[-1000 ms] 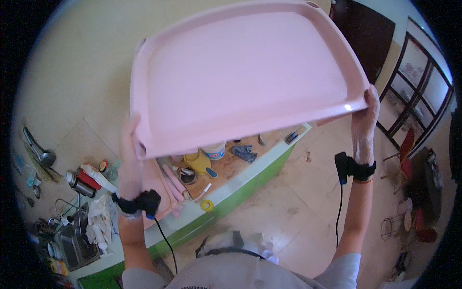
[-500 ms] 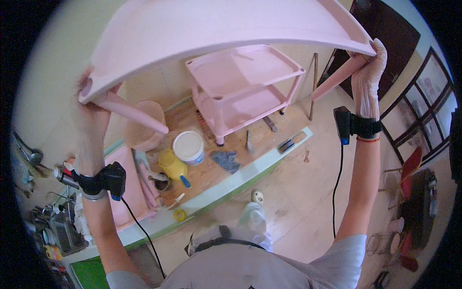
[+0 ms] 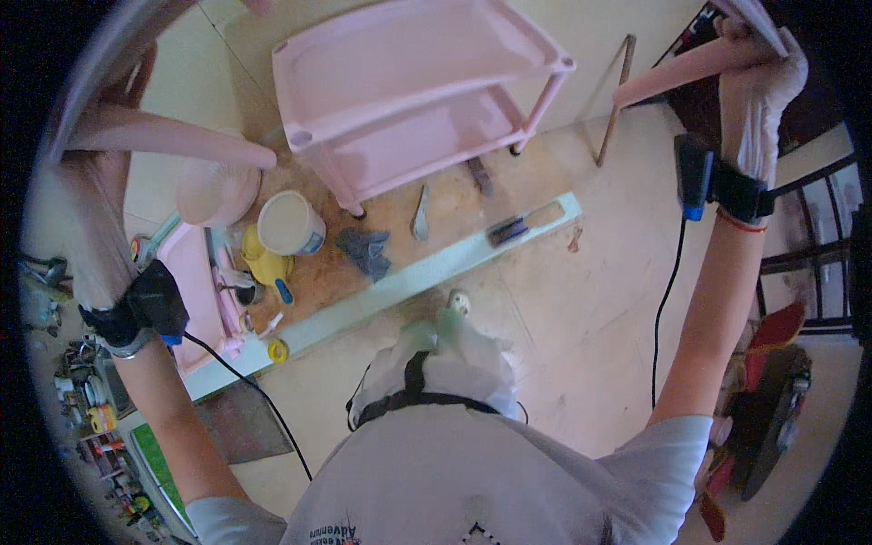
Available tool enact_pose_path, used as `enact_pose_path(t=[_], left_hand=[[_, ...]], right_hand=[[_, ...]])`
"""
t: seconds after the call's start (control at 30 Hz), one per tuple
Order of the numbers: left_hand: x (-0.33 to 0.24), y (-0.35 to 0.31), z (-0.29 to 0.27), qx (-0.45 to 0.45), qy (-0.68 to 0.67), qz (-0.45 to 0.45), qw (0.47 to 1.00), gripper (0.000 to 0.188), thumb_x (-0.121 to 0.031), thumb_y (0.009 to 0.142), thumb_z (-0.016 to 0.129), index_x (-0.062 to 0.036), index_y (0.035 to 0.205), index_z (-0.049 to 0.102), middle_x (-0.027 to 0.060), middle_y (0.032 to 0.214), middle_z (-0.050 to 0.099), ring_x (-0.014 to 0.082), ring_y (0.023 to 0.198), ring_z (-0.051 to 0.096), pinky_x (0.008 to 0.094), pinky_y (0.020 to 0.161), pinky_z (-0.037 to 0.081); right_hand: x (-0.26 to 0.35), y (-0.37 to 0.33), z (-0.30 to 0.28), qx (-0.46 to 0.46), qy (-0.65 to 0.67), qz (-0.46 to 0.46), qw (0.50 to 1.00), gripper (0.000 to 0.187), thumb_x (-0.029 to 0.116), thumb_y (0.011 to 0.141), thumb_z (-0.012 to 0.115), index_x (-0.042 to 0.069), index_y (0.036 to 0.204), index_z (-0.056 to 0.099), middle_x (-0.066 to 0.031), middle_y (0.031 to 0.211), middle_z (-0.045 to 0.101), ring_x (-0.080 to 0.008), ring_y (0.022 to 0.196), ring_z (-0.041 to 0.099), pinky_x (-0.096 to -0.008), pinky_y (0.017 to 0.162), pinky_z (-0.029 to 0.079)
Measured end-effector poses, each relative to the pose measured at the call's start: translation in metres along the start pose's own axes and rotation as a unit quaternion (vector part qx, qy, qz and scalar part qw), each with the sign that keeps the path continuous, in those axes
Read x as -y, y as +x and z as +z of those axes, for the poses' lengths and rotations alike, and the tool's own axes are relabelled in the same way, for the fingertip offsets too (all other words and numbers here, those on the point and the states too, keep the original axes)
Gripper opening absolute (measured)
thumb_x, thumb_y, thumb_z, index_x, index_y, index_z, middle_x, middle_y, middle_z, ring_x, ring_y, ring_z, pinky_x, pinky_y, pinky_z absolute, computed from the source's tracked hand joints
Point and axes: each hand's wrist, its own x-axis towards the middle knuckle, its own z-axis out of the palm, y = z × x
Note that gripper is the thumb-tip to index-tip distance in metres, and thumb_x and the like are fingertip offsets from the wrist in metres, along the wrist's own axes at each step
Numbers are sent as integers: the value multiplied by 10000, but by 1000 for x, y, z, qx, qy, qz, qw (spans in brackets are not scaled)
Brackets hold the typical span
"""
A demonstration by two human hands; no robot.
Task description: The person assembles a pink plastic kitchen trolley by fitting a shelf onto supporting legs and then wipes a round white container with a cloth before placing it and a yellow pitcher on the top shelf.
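Both my arms reach up, holding a pink plastic shelf tier by opposite corners. Only its leg (image 3: 182, 136) on the left, its leg (image 3: 681, 73) on the right and parts of its edge show. My left hand (image 3: 91, 204), in a thin see-through glove, grips the left corner, fingers partly hidden. My right hand (image 3: 767, 82), gloved alike, is closed around the right corner, where the leg joins. In front of me stands a pink two-tier shelf rack (image 3: 409, 68) on small dark casters, below the held tier.
On the brown board are a white tub (image 3: 292, 223), a yellow jug (image 3: 263, 259), a grey cloth (image 3: 364, 252) and a pink bucket (image 3: 218, 186). A brush (image 3: 509, 231) lies on the pale green ledge (image 3: 427, 272). A stick (image 3: 614, 100) leans against the wall.
The held tier has risen and come nearer, mostly leaving the picture. My hands have moved up and farther apart. The standing rack now appears higher and larger, as my view has shifted.
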Motion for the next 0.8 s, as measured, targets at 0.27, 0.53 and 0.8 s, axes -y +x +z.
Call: enact_pose_path(t=[0.27,0.53,0.8], left_hand=[[34,-16,52,-157,241,145,947,482,-306,882,507,41,1211,452,258,1205,478,382,1083,504,553,974,384],[4,6,34,-191,188,149,952,479,-265,850,547,42,1208,459,281,1212,460,402,1116,474,559,977,375],[31,20,33,-120,170,157,965,419,-240,876,497,30,1195,467,216,1230,466,329,1128,486,516,998,378]], right_hand=[[25,-5,-17,55,-12,-36,998,364,410,829,510,59,845,603,-4,602,522,-128,566,490,-257,547,377],[-12,34,5,-38,108,27,993,255,338,802,502,90,765,547,-9,589,491,-126,539,459,-264,520,373],[-116,75,-12,56,203,141,967,281,241,832,369,-2,796,505,-88,603,489,-190,527,464,-359,557,397]])
